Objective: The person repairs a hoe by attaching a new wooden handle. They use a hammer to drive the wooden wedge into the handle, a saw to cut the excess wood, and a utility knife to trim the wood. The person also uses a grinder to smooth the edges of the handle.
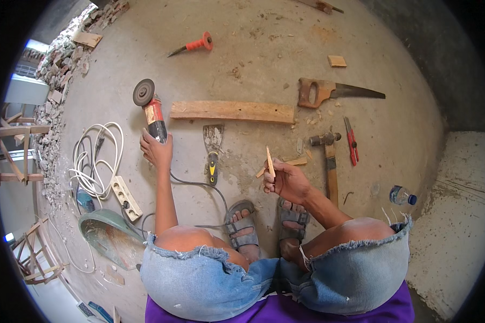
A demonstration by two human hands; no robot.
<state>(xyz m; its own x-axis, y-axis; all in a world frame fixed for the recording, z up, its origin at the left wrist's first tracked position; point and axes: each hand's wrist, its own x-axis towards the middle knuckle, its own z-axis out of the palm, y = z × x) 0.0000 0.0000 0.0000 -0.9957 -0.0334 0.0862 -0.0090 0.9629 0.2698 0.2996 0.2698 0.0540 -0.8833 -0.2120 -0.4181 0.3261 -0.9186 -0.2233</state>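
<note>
Being gripped at its dark rear end by the left hand point(156, 151), the grinder point(154, 112) is found toward the left of the floor point(264, 59), between the rubble point(51, 118) along the floor's left edge and the near-left corner of the plank point(231, 111). Whether it is lifted or rested on the floor cannot be told. The hands are held well apart; a sliver point(270, 161) of wood is pinched between thumb and fingers of the right hand point(291, 180).

Hazards are noted as follows. A plug point(125, 205) is seated in the strip point(126, 192); whether the grinder is fed from it cannot be confirmed. Should the switch be pressed by accident, skin could be cut, since no guard is made out around the disc point(144, 92). The cord point(199, 184) is routed close beside the left sandal point(242, 225) and could be caught by a foot, by which the tool would be jerked. The toes point(295, 206) are left exposed to anything dropped. The fingers could be pricked by the sliver's pointed end.

As to condition, the grinder's red body is marked by pale, worn-looking patches. The disc is grey, round and shown without blur, so it is judged stationary; wear at its rim cannot be assessed.
</note>
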